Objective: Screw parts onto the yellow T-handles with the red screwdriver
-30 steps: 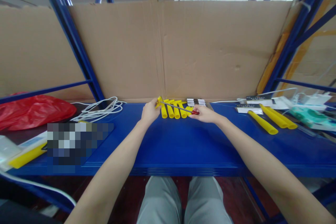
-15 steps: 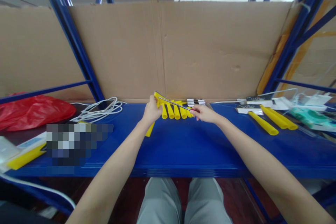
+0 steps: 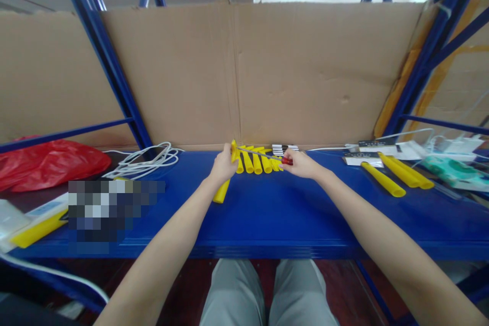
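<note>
My left hand [image 3: 224, 164] is closed around a yellow plastic piece [image 3: 234, 148], whose upper end sticks out above the fingers. Below that hand a yellow tube [image 3: 221, 193] shows; my fingers hide whether the two are joined. In my right hand [image 3: 300, 164] is a screwdriver, gripped by its red handle [image 3: 287, 161]. Its thin metal shaft [image 3: 257, 153] points left, the tip at or close to the yellow piece. Several yellow tubes [image 3: 257, 164] lie in a row behind the shaft, with small yellow parts [image 3: 275, 164] beside the right fingers.
A stack of black-and-white packs [image 3: 284, 149] sits against the cardboard wall [image 3: 305, 71]. More yellow tubes [image 3: 383, 179] lie on the right of the blue table [image 3: 290, 214]. A coiled white cable [image 3: 147, 160] and a red plastic bag [image 3: 53, 163] are on the left.
My left hand has turned the yellow piece more upright and shifted slightly right. The right hand has also moved a little right, showing more of the red handle.
</note>
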A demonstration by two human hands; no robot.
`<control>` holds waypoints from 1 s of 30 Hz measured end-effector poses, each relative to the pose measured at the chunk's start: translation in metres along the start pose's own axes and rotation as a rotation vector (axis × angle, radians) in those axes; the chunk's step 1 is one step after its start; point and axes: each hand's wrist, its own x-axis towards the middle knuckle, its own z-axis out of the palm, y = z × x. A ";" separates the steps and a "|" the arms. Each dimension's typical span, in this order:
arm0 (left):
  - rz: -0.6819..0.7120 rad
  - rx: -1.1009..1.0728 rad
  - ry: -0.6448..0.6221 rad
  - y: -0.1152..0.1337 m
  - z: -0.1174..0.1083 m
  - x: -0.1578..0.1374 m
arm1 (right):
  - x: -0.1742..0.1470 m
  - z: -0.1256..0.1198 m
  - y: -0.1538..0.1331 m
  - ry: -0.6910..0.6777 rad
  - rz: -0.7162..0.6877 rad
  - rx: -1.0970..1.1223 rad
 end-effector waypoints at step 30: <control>-0.018 0.012 -0.070 -0.002 0.003 0.001 | -0.003 -0.003 -0.008 -0.001 0.100 -0.228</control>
